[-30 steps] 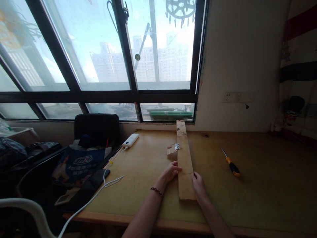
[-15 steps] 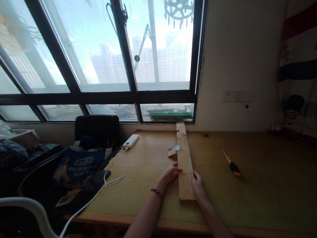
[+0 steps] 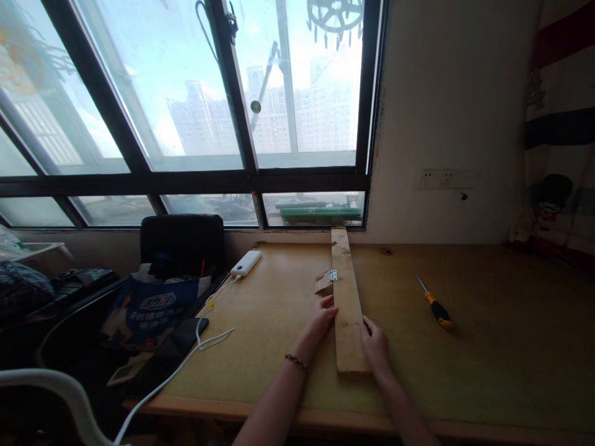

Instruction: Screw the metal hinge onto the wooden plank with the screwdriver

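A long wooden board [image 3: 348, 334] lies lengthwise away from me, its far end close to the window sill. Along its left edge a silver hinge [image 3: 333, 275] joins it to a small piece of wood [image 3: 322, 284] that sticks out to the left. My left hand [image 3: 324, 317] grips the board's left edge just below the hinge, fingertips partly hidden by the wood. On the opposite edge, nearer to me, my right hand [image 3: 375, 347] is closed around the board's side. A yellow-and-black screwdriver [image 3: 438, 311] rests on the table further right.
The wooden table [image 3: 502, 347] reaches to the wall. A white power bank [image 3: 246, 264] with a white cable lies at its left rear edge. Beyond that edge stands a black chair [image 3: 182, 244] bearing a blue bag [image 3: 153, 310]. Wall sockets [image 3: 437, 179] sit above the table.
My left hand has slid slightly away from me along the board's edge, closer to the hinge. My right hand stays on the right edge, and the board has barely moved.
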Available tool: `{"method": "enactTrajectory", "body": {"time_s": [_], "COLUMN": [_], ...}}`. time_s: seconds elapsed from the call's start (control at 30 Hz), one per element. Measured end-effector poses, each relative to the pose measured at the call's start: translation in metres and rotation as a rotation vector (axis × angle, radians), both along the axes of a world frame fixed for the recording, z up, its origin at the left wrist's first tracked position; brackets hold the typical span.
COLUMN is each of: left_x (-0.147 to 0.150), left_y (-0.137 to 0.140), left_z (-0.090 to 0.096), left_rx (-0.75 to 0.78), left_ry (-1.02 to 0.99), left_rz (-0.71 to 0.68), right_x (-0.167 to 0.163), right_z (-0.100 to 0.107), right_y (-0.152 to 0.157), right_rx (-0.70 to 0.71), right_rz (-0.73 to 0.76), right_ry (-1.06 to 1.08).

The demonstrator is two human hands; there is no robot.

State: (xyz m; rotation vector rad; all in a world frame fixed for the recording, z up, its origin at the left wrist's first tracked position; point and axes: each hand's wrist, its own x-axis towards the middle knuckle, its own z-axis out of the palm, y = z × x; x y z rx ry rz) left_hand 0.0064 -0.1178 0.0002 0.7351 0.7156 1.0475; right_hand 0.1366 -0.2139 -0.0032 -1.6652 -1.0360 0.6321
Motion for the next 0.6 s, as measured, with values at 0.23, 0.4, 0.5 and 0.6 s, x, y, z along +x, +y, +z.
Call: {"method": "enactTrajectory", "body": {"time_s": [0.23,0.4,0.5,0.6], "left_x": [-0.001,-0.001,0.0,0.003], "left_y": [0.0,0.0,0.002,0.007], "left_z": [-0.001,0.0,0.0,-0.003], "left_rx": [-0.017,-0.039,-0.074,-0.113], "left_ry": [-0.033,-0.025,-0.008,0.032], "left_rz": [-0.009,-0.008,0.021,0.081], "right_x": [0.006,0.005,0.005,0.006], "right_z": [0.003,0.01,0.013,0.013], "right_y": [-0.002,-0.005,-0.005,-0.002], "right_rx": [0.035,0.064,0.052,0.038], "right_rz": [-0.043,-0.044,-0.044,-0.057], "right_ry": [0.108,0.099,0.054,0.009]}}
